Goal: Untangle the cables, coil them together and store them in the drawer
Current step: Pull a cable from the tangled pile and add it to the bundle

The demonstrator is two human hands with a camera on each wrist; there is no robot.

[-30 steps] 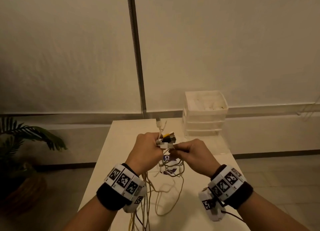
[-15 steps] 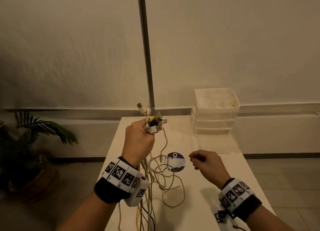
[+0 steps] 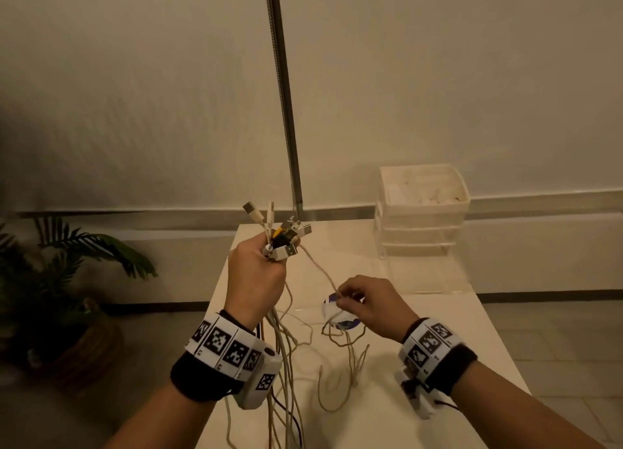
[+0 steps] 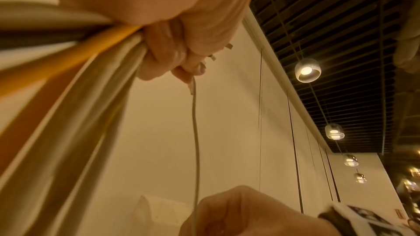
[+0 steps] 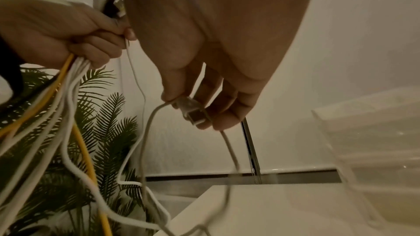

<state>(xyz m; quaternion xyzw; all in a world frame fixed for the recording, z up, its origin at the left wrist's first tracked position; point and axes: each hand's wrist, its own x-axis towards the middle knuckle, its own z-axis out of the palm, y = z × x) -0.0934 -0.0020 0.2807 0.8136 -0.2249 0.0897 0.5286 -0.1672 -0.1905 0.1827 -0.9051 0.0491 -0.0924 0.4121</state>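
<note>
My left hand (image 3: 268,261) is raised over the white table (image 3: 421,364) and grips a bundle of white, yellow and dark cables (image 3: 286,364). Their plug ends (image 3: 286,236) stick up out of the fist. The rest hangs down and loops on the table. One white cable (image 3: 320,270) runs from the fist down to my right hand (image 3: 344,302). In the right wrist view that hand (image 5: 188,107) pinches a USB plug (image 5: 193,112) between thumb and fingers. The left wrist view shows the fist (image 4: 172,56) round the bundle (image 4: 79,96).
A white plastic drawer unit (image 3: 421,212) stands at the table's far right, with a clear drawer (image 3: 435,275) pulled out in front. A blue round sticker (image 3: 349,325) lies under my right hand. A metal pole (image 3: 283,94) rises behind the table. A potted plant (image 3: 67,263) stands left.
My left hand has lifted the bundle higher. My right hand left the plug ends, dropped to the right and now pinches a loose plug low over the table.
</note>
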